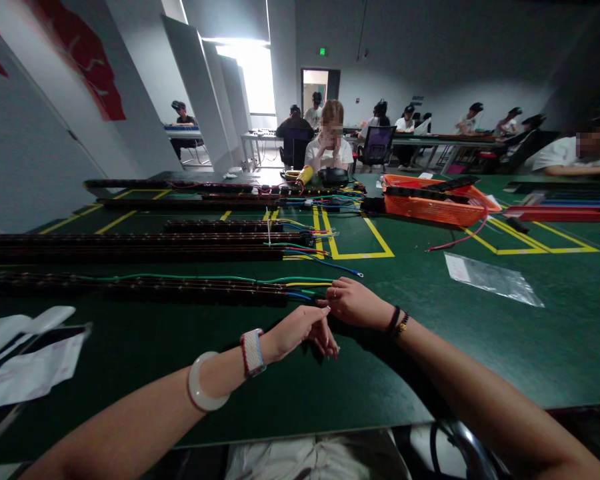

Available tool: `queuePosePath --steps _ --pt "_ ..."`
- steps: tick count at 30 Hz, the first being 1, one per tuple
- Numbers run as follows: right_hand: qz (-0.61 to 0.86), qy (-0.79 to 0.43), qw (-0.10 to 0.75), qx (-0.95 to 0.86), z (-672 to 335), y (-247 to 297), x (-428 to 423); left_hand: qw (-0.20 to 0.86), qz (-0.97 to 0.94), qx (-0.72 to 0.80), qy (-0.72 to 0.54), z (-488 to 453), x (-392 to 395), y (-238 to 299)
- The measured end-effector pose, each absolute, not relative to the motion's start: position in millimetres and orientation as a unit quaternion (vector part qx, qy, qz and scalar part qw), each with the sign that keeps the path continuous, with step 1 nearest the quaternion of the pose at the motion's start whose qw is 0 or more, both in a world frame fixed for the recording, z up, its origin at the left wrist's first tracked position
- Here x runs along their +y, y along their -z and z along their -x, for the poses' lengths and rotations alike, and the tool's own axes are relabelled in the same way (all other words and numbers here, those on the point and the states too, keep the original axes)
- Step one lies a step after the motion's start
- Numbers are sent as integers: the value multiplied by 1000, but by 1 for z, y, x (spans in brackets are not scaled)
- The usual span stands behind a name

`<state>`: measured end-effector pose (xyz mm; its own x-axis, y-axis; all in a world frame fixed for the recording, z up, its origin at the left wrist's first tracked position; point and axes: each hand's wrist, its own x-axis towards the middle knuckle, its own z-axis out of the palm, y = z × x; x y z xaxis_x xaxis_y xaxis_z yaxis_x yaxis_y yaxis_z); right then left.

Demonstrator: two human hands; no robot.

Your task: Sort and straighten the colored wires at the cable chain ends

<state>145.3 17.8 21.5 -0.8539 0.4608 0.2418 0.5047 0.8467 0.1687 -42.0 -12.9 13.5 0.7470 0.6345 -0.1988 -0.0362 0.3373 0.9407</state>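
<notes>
A dark wire harness [180,288] lies lengthwise on the green table, its loose green, yellow and blue wires [307,285] reaching right. At those wire ends is my right hand [357,303], palm down, fingers curled closed around them; the tips inside the grip are hidden. Just below and left of it, my left hand [305,331] has its thumb stretched toward the right hand, while the other fingers hang loosely apart, holding nothing visible. Behind the wires, a blue wire with a ring terminal [360,275] extends from another bundle of dark harnesses [130,247].
More harnesses [220,200] lie farther back. An orange basket [430,207] holds dark harness pieces. A clear plastic bag [493,279] rests at right, white papers [30,360] at left. Yellow tape [365,256] marks the table. A person [330,150] sits opposite; others sit behind.
</notes>
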Motion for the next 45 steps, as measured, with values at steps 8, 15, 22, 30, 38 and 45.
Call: queuePosePath --steps 8,15,22,30,38,45 --pt "245 90 133 -956 -144 -15 21 760 -542 283 -218 41 -14 -16" --pt "374 -28 286 -882 -147 -16 29 754 -549 292 -212 42 -15 -19" --pt "470 -74 228 -850 -142 -6 39 760 -546 286 -205 42 -13 -18" --pt "482 -96 223 -842 -131 -2 42 755 -546 293 -212 41 -15 -19" --pt "457 -166 229 -844 -131 -1 44 770 -542 280 -186 43 -9 -17" --pt "476 -31 220 -851 -126 -8 33 856 -368 286 -223 44 -2 -17"
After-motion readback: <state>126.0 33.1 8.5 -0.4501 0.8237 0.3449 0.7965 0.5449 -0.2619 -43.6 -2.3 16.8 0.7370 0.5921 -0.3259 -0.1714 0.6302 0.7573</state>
